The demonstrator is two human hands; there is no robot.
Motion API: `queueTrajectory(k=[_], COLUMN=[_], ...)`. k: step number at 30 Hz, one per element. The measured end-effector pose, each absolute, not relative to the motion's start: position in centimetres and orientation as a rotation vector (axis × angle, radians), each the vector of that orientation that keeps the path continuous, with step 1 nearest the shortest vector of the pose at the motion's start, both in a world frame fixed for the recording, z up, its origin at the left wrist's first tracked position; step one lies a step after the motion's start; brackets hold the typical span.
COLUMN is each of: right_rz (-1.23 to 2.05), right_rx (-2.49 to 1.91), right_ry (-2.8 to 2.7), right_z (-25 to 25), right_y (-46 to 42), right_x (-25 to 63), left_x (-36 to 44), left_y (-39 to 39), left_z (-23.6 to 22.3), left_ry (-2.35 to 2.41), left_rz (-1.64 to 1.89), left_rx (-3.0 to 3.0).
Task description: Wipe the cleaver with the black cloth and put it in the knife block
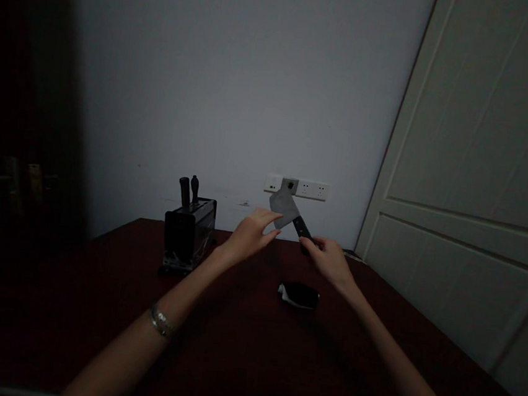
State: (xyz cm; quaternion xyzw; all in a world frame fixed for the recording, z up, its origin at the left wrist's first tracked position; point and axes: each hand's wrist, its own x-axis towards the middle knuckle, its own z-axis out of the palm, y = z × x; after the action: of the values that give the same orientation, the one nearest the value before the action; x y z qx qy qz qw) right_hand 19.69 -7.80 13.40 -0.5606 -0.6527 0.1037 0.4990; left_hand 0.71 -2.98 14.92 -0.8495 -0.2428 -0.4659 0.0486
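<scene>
A cleaver (284,208) with a broad grey blade and a black riveted handle is held up above the table, its blade tilted to the upper left. My right hand (331,262) is closed around the lower end of the handle. Beside the blade's lower left edge is my left hand (250,235), fingers stretched out and thumb apart. Its fingertips overlap the blade in view; whether they touch it I cannot tell. Below the hands, a small black item with a white edge (300,295), perhaps a folded cloth or packet, lies on the dark red table (248,358).
Left of my left hand stands a black knife block (190,231) with two dark handles sticking up. Behind the table is a pale wall with a row of sockets (312,190). A white panelled door (471,180) borders the right side. The room is dim.
</scene>
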Motion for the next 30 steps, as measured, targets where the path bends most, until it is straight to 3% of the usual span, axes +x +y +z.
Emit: queueTrajectory(k=[5,10,17,23,30], right_rz=[0.343,0.401,0.394,0.092,0.145], right_rx=[-1.433,-1.406,-1.338,-1.132,-0.876], right_ry=[-1.671,-1.746,-1.731,-1.742,-1.898], right_z=[16.5,17.4,20.8,24.6,26.8], right_y=[-9.7,-10.7,-11.0,-11.5,-10.0], right_x=[19.1,18.8,18.8,17.5,16.6], left_x=[2.8,3.6,2.2,0.9,-0.4], left_y=[-2.2,-2.0,-2.9,-3.7,-3.7], left_z=[18.4,19.8,22.0,24.0,25.0], left_ry=[-0.253,-0.157,-0.186,-0.342,-0.528], left_rz=[-0.779,-0.622,-0.821,-1.067,-1.218], left_rx=[-2.523,-2.462,-2.658,-2.871,-3.106])
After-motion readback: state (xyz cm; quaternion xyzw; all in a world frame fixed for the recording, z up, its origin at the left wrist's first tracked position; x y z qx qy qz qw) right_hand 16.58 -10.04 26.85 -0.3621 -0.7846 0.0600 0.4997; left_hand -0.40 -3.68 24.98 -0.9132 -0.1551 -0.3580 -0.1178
